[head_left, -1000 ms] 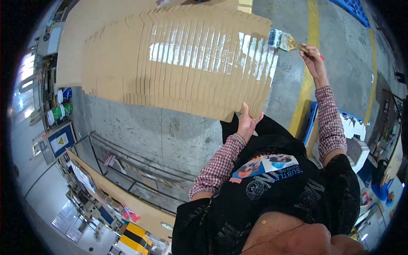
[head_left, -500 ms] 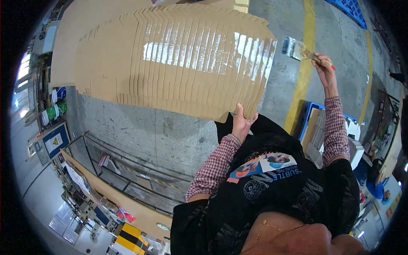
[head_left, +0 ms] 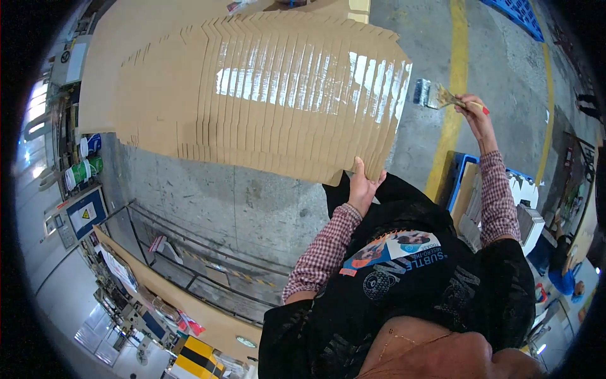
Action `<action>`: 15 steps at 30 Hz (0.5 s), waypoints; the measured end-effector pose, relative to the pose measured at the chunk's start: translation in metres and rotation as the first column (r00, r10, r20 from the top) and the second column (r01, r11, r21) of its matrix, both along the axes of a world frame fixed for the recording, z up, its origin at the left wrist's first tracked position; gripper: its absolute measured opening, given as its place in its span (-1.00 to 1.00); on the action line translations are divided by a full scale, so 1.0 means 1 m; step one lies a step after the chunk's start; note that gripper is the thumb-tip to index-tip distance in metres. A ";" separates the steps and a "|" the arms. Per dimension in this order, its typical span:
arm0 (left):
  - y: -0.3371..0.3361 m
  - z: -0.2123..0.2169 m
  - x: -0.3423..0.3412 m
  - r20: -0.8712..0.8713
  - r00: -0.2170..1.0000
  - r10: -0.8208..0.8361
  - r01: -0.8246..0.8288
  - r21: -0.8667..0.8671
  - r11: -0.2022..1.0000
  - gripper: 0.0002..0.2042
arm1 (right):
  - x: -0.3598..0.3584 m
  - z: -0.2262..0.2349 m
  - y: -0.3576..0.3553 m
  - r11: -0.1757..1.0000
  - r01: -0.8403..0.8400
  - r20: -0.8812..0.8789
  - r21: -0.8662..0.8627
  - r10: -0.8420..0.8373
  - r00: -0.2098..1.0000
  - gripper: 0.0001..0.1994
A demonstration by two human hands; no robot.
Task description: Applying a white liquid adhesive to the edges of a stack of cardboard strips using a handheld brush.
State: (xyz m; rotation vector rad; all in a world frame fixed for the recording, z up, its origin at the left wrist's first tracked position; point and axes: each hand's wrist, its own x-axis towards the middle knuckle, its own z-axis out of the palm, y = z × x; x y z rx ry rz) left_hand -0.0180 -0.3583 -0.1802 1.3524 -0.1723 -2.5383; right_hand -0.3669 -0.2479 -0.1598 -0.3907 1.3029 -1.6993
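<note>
Right hand point(head_left: 476, 115) is wrapped round the brush point(head_left: 440, 96), held apart from the cardboard sheets point(head_left: 271, 120). Sheets lie fanned beyond the left hand point(head_left: 363, 191), which pinches their near corner. My judgement: a tug there could skew the fan (glossy streaks point(head_left: 252, 85), if wet, might smear). Past the right edge, concrete floor point(head_left: 413, 31) gives swinging room.

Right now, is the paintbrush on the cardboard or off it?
Off it: the right hand holds the paintbrush beside the cardboard sheets, and grey floor shows between its bristles and their edge.
</note>
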 end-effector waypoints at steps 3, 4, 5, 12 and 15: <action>0.001 0.002 -0.002 -0.004 0.999 -0.033 0.033 -0.012 0.999 -0.48 | -0.002 0.011 -0.011 0.998 -0.002 -0.040 -0.056 0.000 0.999 -0.85; 0.001 0.003 -0.003 0.019 1.000 -0.013 0.013 -0.010 1.000 -0.47 | 0.002 0.016 -0.022 0.995 0.014 -0.065 -0.098 -0.021 0.998 -0.85; 0.002 0.003 -0.003 0.042 0.999 0.008 -0.008 -0.008 1.000 -0.47 | 0.007 0.019 -0.035 0.994 0.018 -0.063 -0.105 -0.025 0.998 -0.85; 0.002 0.001 -0.003 0.004 0.999 -0.033 0.033 -0.023 0.999 -0.46 | -0.012 -0.007 -0.048 0.999 -0.048 -0.019 -0.020 0.048 0.999 -0.84; 0.003 -0.002 0.000 0.005 1.000 -0.005 0.005 -0.009 1.000 -0.47 | -0.013 -0.006 -0.022 1.000 -0.017 -0.022 0.013 0.017 1.000 -0.84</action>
